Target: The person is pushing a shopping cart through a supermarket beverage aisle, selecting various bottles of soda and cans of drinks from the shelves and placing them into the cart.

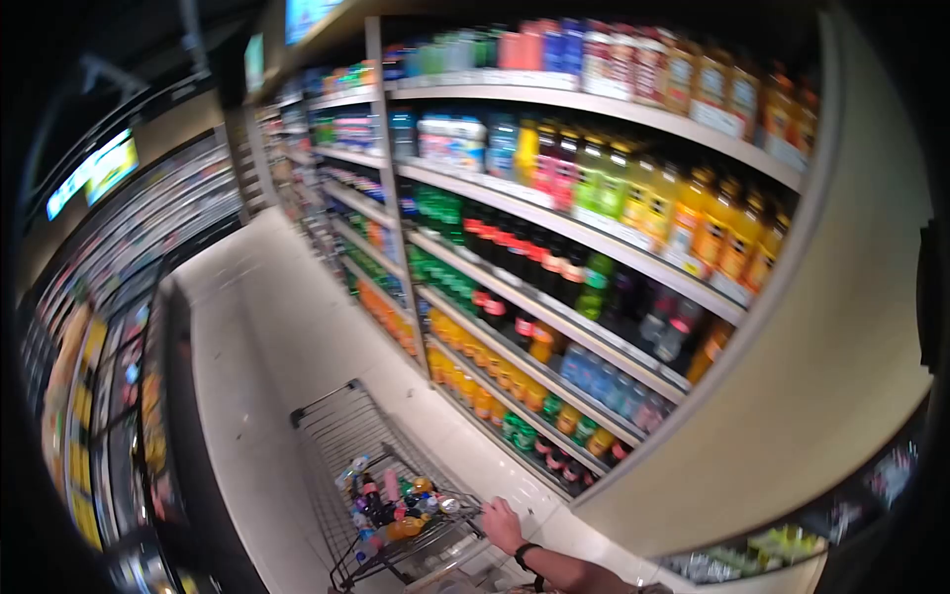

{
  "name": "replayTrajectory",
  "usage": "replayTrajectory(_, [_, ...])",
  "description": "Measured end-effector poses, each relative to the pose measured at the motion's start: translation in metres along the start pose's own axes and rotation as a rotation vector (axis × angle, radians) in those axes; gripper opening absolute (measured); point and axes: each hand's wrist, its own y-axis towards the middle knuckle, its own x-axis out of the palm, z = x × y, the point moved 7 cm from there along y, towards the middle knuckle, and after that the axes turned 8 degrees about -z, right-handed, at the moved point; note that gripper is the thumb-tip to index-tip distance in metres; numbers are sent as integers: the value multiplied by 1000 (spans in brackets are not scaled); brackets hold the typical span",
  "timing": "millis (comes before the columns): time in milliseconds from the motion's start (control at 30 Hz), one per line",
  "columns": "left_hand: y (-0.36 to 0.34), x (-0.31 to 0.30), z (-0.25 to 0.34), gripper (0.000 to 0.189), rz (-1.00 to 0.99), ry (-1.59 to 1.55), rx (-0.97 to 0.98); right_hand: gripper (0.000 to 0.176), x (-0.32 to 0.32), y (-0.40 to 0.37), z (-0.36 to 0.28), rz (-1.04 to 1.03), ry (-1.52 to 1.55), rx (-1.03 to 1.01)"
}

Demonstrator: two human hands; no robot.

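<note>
A wire shopping cart [343, 428] stands in the aisle below me, tilted in the view. Several drink bottles [374, 505] of mixed colours lie in a heap in its near part, among them dark, orange and pink ones. My right hand [502, 525] reaches in from the lower right, with a dark band [528, 554] on the wrist. Its fingers are curled at the cart's near right corner, closed on the cart; blur hides the exact grip. My left hand is out of view.
Tall shelves of bottled drinks [633, 198] line the right side, ending in a beige panel [792, 426]. A low black-edged display [178, 396] runs along the left. The pale tiled floor [247, 297] stretches ahead towards more stocked shelves [158, 218].
</note>
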Motion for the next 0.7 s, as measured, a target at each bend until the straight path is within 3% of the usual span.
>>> replayTrajectory(100, [-44,2,-9,26,65,-131,-151,16,14,-38,1,-20,-127,-67])
replayTrajectory(167, [-78,-3,-2,28,91,-84,-228,12,8,-61,13,-3,-124,88])
replayTrajectory(233, [-108,-18,7,27,89,-95,-257,13,11,-68,15,-47,-125,97])
replayTrajectory(433, [-114,-26,0,25,26,-168,-252,19,15,-73,8,-103,-124,187])
replayTrajectory(567, [-92,-28,-7,23,60,-154,-215,32,47,-62,18,-360,-249,286])
replayTrajectory(700, [-79,-40,-9,23,41,-185,-201,33,63,-41,25,-449,-253,477])
